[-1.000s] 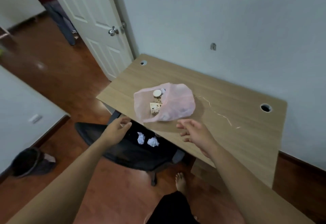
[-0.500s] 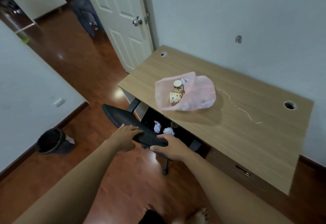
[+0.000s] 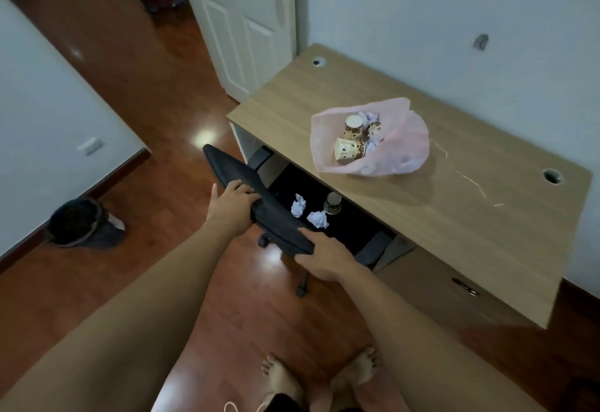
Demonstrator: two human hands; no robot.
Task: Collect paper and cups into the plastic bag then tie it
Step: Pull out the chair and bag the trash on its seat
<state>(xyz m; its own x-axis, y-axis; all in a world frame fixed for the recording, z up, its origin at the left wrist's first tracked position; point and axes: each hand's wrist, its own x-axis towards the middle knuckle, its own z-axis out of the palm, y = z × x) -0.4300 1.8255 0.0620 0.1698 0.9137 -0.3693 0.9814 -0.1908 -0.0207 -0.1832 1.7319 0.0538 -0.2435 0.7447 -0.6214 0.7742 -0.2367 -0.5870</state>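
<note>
A pink plastic bag (image 3: 406, 142) lies open on the wooden desk (image 3: 422, 217), holding spotted paper cups (image 3: 349, 148) and crumpled paper. Under the desk edge, on the black chair's seat, sit two white paper balls (image 3: 298, 205) (image 3: 318, 218) and one more cup (image 3: 332, 204). My left hand (image 3: 232, 204) grips the top of the black chair backrest (image 3: 246, 184). My right hand (image 3: 324, 257) holds the same backrest at its nearer end. A thin string (image 3: 467, 181) lies on the desk right of the bag.
A dark waste bin (image 3: 82, 223) stands on the wood floor at left, beside a white wall. A white door (image 3: 246, 22) is behind the desk's far corner. My bare feet (image 3: 324, 376) are below.
Both hands dropped from near the desk edge onto the chair backrest and now grip it. The chair has come out a little, revealing a cup on the seat. The view has shifted left.
</note>
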